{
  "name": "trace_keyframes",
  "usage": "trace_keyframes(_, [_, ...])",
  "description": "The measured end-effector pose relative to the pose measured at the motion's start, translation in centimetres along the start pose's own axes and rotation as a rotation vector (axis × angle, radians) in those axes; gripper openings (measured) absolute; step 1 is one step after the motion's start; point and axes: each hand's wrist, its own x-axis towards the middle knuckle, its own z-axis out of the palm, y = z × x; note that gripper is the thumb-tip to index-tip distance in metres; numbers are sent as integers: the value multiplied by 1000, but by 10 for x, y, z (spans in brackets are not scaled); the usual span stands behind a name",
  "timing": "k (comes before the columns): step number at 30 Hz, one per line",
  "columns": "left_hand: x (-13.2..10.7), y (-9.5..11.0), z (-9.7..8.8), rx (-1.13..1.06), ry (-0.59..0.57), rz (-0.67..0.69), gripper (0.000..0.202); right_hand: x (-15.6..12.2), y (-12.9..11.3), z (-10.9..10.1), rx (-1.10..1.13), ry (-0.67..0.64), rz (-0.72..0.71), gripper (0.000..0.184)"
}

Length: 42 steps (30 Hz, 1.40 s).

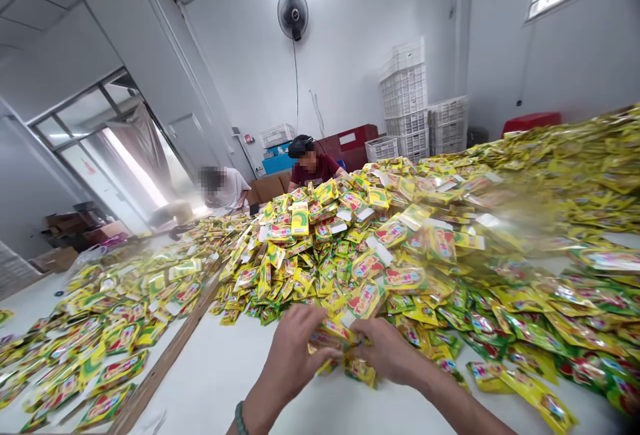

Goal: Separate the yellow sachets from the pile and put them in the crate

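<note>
My left hand (300,342) is wrapped round a small yellow printed box (330,335), thumb on the near side and fingers over the far side. At the right end of this box, my right hand (383,348) has its fingers pinched together. What lies in that pinch is mostly hidden; a yellow packet (361,372) shows just below it. Beyond both hands rises a large heap of yellow and green packets and small boxes (365,298), some boxes with white flaps open. A beaded bracelet (241,418) circles my left wrist.
A wooden strip (170,355) divides the white table (225,362); more packets (120,338) lie left of it. Two people (227,185) (317,165) sit across the heap. White crates (405,98) are stacked by the wall under a fan (293,14).
</note>
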Motion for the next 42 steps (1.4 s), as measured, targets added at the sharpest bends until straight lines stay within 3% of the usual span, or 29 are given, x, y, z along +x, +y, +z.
trace_keyframes(2, [-1,8,-2,189,-179,-27,21,-2,-1,3,-83,-14,-35,8])
trace_keyframes(4, [0,14,0,280,-289,-113,18,-3,-2,3,-118,-29,-40,8])
trace_keyframes(7, [3,19,5,324,-370,-221,24,-4,-2,1,-121,-52,-5,14])
trace_keyframes(11, [7,17,12,237,-423,-247,30,-5,2,-4,-130,-60,32,25])
trace_keyframes(16, [6,-4,32,-272,-321,-374,36,-2,15,-25,99,-5,20,28])
trace_keyframes(20, [1,-20,53,-831,-176,-497,47,6,20,-39,377,225,76,32])
trace_keyframes(24, [-2,-19,60,-1127,-162,-505,55,14,24,-35,632,447,125,43])
trace_keyframes(30, [-3,-13,56,-1160,-126,-439,58,18,24,-28,855,621,125,52])
trace_keyframes(33, [-5,-13,58,-1109,-135,-380,46,17,18,-23,782,571,83,51])
trace_keyframes(37, [-5,-15,62,-1119,-98,-411,44,17,12,-20,716,441,74,50])
trace_keyframes(42, [-5,-17,63,-1135,-96,-452,45,15,11,-21,793,573,119,50])
